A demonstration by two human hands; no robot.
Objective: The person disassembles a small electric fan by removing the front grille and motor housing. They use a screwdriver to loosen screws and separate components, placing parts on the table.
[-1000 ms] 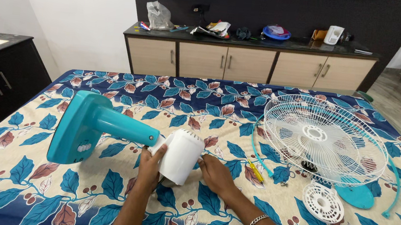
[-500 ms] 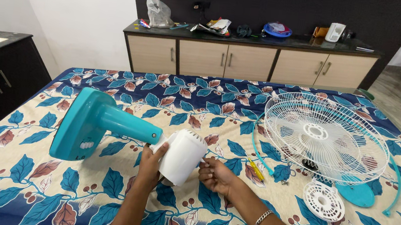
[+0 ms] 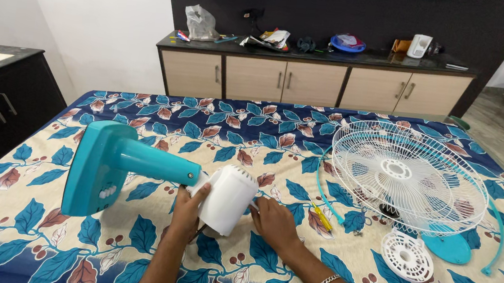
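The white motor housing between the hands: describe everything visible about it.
The white motor housing is a smooth, plastic-looking cylinder with a rounded end ringed by short vent slots. It lies tilted on the leaf-print bedsheet, joined to the neck of the teal fan stand, which lies on its side. The left hand grips its lower left side; the right hand touches its right edge. A dark cord seems to trail beneath it. No blade or grille is attached.

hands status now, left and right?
Left hand: closed on the white motor housing.
Right hand: fingers against the housing's right side; firm grasp cannot be told.
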